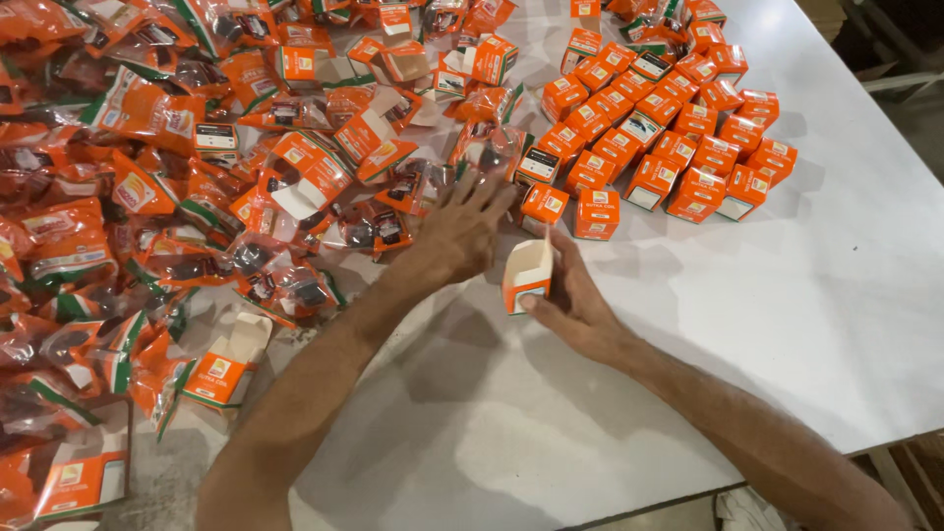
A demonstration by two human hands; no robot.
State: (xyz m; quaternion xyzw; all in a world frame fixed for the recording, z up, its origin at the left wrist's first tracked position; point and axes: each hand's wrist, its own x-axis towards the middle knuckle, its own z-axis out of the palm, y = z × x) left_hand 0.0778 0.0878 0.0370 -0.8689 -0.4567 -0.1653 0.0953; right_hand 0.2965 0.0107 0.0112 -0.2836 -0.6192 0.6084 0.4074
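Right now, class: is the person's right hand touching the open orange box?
Touching. The head view shows the right hand gripping the open orange box, thumb against its lower front.

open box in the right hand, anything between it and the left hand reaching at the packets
Nothing visible. The left hand rests on the plastic packets, apart from the open box held by the right hand; only bare table lies between.

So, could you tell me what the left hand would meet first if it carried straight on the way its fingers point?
Probably the clear packet just beyond the left hand; its fingertips are almost there.
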